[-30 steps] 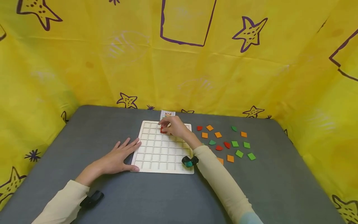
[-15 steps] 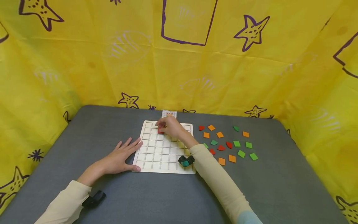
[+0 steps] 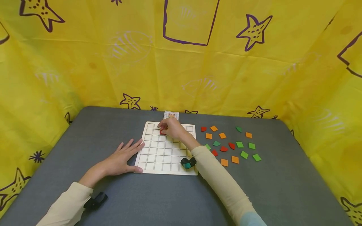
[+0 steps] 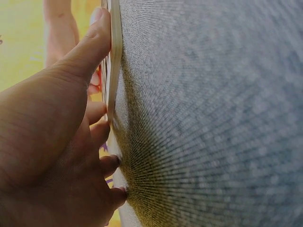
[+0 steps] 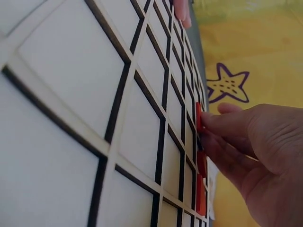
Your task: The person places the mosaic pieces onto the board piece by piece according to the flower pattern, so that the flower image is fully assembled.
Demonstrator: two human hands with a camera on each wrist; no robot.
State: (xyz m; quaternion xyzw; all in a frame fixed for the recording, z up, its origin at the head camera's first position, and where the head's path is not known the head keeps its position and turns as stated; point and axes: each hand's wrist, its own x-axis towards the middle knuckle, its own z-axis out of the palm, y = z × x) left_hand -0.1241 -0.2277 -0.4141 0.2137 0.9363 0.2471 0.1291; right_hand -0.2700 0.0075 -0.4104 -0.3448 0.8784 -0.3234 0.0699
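A white grid board (image 3: pixel 159 158) lies on the grey table in the head view. My left hand (image 3: pixel 120 160) rests spread at its left edge, the thumb on the near corner and the fingertips along the side. In the left wrist view, the thumb (image 4: pixel 92 45) lies over the board's rim. My right hand (image 3: pixel 173 127) is over the far rows, pinching a red tile (image 5: pixel 198 116) between thumb and fingers, right at a grid cell. Two more red-orange tiles, including one flat tile (image 5: pixel 201 196), sit in cells beside it in the right wrist view.
Loose orange, red and green tiles lie scattered right of the board, among them an orange square (image 3: pixel 235 159), a green square (image 3: pixel 256 157) and a red piece (image 3: pixel 224 149). A printed pattern card (image 3: pixel 171 115) stands behind the board. Yellow patterned cloth (image 3: pixel 181 69) surrounds the table.
My right hand has shifted slightly left along the far rows with the red tile, then settled over a cell. My left hand stays on the board's edge.
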